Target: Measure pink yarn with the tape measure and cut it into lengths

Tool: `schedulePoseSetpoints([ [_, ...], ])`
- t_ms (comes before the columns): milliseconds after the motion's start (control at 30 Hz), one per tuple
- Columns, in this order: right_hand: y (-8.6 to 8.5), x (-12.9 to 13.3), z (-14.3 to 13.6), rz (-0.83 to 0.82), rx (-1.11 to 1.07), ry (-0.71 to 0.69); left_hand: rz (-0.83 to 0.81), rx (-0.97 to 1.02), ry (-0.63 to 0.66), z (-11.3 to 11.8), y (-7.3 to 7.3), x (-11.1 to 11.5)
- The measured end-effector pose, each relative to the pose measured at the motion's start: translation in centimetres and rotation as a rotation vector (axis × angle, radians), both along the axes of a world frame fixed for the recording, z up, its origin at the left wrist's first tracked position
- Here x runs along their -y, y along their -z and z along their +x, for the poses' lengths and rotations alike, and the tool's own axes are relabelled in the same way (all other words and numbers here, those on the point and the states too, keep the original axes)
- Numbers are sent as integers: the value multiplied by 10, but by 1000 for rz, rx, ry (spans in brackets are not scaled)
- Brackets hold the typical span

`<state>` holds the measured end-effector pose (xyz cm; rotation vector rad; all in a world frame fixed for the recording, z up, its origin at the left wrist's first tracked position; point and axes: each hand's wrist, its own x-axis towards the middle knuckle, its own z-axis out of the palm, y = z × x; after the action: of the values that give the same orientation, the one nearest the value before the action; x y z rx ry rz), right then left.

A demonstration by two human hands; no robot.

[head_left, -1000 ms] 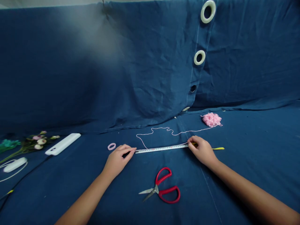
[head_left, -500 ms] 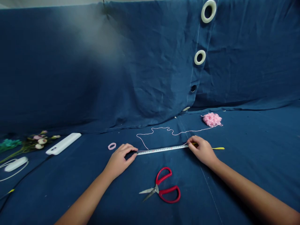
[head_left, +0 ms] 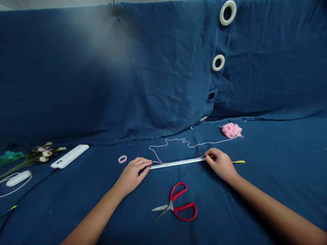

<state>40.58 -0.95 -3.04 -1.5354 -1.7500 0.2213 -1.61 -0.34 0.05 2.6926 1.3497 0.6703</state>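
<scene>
A white tape measure (head_left: 177,163) lies stretched across the blue cloth between my two hands. My left hand (head_left: 133,173) is closed at its left end, fingertips pinching the tape. My right hand (head_left: 220,164) grips the other end, around a mostly hidden yellow and black part, probably the case. From near my left fingers, a pink yarn strand (head_left: 156,147) loops back to a pink yarn bundle (head_left: 231,130). Another bit of pink strand shows at my right fingertips. Red-handled scissors (head_left: 176,204) lie with blades apart, nearer to me than the tape.
A pink ring (head_left: 122,159) lies left of my left hand. Farther left are a white power strip (head_left: 70,156) with a black cord, artificial flowers (head_left: 45,153) and a white corded device (head_left: 18,178). A yellow strap (head_left: 238,162) extends right of my right hand. Blue curtain (head_left: 153,68) hangs behind.
My left fingers have shifted slightly at the tape's end, and the pink strand beside them now bows up away from the tape. My right hand stays put.
</scene>
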Motion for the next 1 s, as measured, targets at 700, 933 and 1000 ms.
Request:
schedulePoseSetpoints([
  [700, 0, 0, -1, -1, 3, 19, 202, 255, -71, -1, 0, -3],
  [933, 0, 0, 1, -3, 4, -4, 130, 231, -89, -1, -1, -1],
  [1000, -1, 0, 1, -4, 5, -10, 105, 210, -106, -1, -1, -1],
])
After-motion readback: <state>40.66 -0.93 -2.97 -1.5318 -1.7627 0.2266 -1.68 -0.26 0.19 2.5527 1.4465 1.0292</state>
